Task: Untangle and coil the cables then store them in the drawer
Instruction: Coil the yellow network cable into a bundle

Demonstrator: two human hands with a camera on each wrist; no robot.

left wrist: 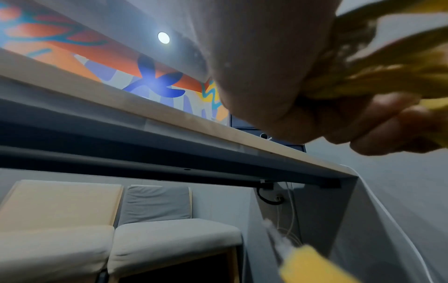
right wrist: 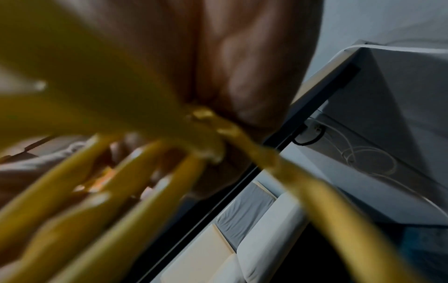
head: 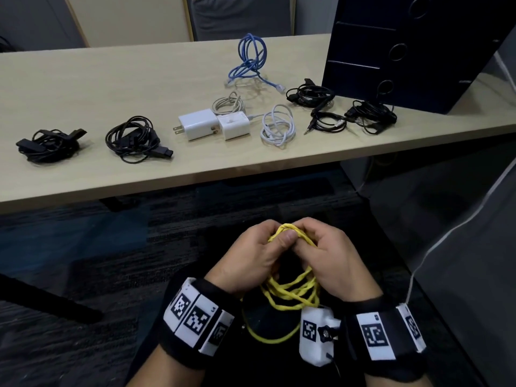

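Yellow cable (head: 290,291), a thin cord with a twisted, braided-looking surface, is held in loose loops between both hands, near the bottom of the head view and well short of the table (head: 111,88). Its upper bend is pinched where the two hands meet; several loops hang down between the wrists, and one longer strand sags lowest. The left hand (head: 255,259) is curled, with the thumb pressed onto the top of the bundle. The right hand (head: 332,256) is curled around the same bundle from the other side, fingers bent over the strands. In the left wrist view the yellow strands (left wrist: 378,76) are seen clamped under the fingers, blurred; a yellow plug end with a clear tip (left wrist: 308,264) is seen low in that view. In the right wrist view the strands (right wrist: 121,191) fan out, heavily blurred. Black bands with square printed markers are worn on both wrists. On the pale wood-grain table are laid, from left to right, two black cable bundles (head: 50,145) (head: 134,139), two boxy white chargers (head: 213,123) with a grey cord (head: 227,104) behind, a white coiled cable (head: 277,125), and more black cables (head: 310,94) (head: 371,115). A blue network cable (head: 250,62) is seen farther back. A dark drawer unit (head: 413,48) with round pull holes stands at the far right.
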